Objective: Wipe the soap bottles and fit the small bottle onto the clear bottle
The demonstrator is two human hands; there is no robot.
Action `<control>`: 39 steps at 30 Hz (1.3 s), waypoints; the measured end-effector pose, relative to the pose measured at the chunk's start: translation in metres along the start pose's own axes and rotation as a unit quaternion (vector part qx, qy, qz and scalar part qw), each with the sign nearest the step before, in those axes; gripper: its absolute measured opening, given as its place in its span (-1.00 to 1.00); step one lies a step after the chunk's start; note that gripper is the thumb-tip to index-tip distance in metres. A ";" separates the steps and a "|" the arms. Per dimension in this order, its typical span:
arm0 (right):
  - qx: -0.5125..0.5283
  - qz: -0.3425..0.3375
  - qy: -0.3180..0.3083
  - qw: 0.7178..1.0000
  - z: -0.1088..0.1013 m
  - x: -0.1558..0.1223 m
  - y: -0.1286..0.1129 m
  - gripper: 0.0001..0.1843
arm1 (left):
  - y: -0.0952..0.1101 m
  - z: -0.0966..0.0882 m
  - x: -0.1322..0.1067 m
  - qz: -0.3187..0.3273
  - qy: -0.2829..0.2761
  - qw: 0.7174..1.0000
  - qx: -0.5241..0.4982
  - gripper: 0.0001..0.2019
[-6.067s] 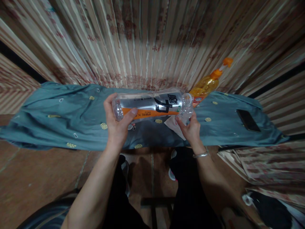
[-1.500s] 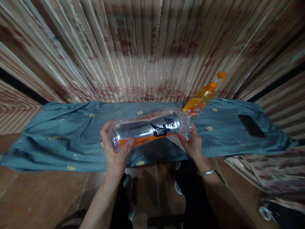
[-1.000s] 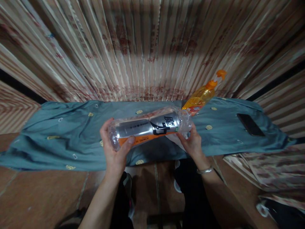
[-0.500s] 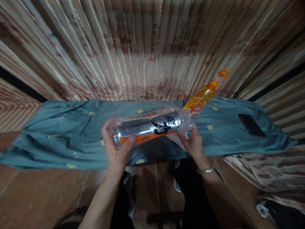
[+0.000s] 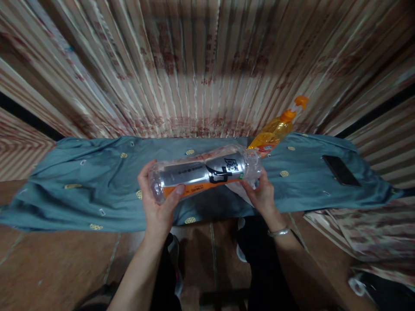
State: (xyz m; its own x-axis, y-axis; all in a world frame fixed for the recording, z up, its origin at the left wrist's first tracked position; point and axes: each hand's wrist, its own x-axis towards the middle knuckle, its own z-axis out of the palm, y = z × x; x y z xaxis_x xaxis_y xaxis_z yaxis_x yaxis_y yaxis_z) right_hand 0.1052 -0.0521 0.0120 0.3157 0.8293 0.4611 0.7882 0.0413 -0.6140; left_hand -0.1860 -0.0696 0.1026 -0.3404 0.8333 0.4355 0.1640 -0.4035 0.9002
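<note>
A clear plastic bottle (image 5: 201, 170) with a silver and orange label lies sideways between my hands, above a cloth-covered surface. Around its left end wraps my left hand (image 5: 160, 196), the thumb pressed along the near side. At the other end my right hand (image 5: 262, 190) grips the clear part near the neck from below. Beneath the bottle, beside my right hand, a whitish piece of material (image 5: 239, 189) shows in part; its kind is unclear. Just behind the right end stands a pump-top bottle of orange liquid (image 5: 271, 131), its lower part hidden.
A blue-green cloth (image 5: 97, 181) with yellow prints covers the long, narrow surface. On its right lies a dark phone (image 5: 341, 170). Striped curtain-like fabric (image 5: 194, 77) hangs behind. Brown floor tiles (image 5: 65, 263) and my shoes are below.
The labelled bottle has turned very slightly in my hands, its printing shifted a little. Both hands keep the same hold; the whole view has moved only a touch.
</note>
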 end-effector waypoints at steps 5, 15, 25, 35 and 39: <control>0.003 -0.004 0.000 1.000 -0.001 0.000 -0.001 -0.21 | 0.001 0.000 0.000 0.001 0.000 1.000 -0.019 -0.22; -0.008 0.008 -0.003 1.000 0.000 0.000 0.000 -0.20 | 0.000 0.000 -0.001 -0.006 -0.001 1.000 0.003 -0.20; -0.005 -0.004 0.002 1.000 -0.002 0.001 -0.003 -0.23 | 0.001 0.000 -0.001 -0.003 -0.004 1.000 -0.014 -0.22; 0.001 -0.002 -0.004 1.000 -0.002 0.001 -0.003 -0.22 | 0.001 0.000 -0.001 -0.012 0.003 0.999 -0.037 -0.23; -0.004 0.005 -0.006 1.000 -0.001 0.001 -0.002 -0.19 | -0.001 0.000 -0.001 -0.006 0.002 0.999 -0.033 -0.23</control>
State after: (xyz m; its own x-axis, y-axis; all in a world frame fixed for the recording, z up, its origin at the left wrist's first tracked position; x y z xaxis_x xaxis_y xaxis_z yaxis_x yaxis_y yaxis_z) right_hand 0.1045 -0.0518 0.0144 0.3180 0.8359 0.4475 0.7890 0.0284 -0.6137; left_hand -0.1859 -0.0701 0.1014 -0.3456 0.8372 0.4239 0.0974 -0.4173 0.9035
